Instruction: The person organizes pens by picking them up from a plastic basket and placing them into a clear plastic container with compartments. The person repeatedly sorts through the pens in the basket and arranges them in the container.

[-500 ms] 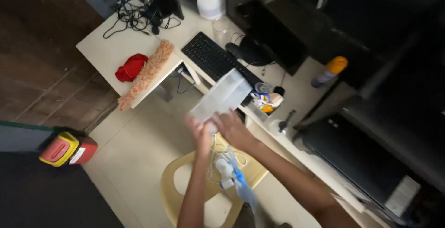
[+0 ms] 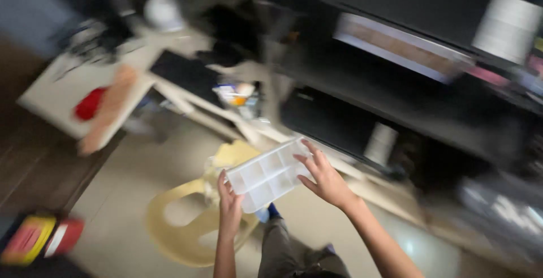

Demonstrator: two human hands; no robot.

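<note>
White compartment tray (image 2: 267, 175) is held up in front of the body, between both hands; it sits tilted, right end higher and further from the camera, left end lower and nearer; open grid of cells faces the camera. Left hand (image 2: 230, 204) clamps the lower-left corner, thumb over the rim, fingers behind the tray so their wrap is hidden; forearm rises almost straight up from the bottom edge. Right hand (image 2: 323, 177) grips the right end, fingers (image 2: 314, 152) spread along the upper edge, thumb under the near side; forearm runs up diagonally from lower right, wrist bent slightly inward. Hands sit apart, the tray spanning the gap between them. Directly below the tray: yellow plastic chair (image 2: 180, 226) on the pale floor (image 2: 121, 193), and the person's grey trouser leg (image 2: 280, 244). Frame is motion-blurred; pale table (image 2: 68, 100) up left carries a red object (image 2: 89, 104), detail not readable; dark shelving (image 2: 407, 85) behind right; red-and-yellow item (image 2: 37, 238) on the floor at bottom left.
</note>
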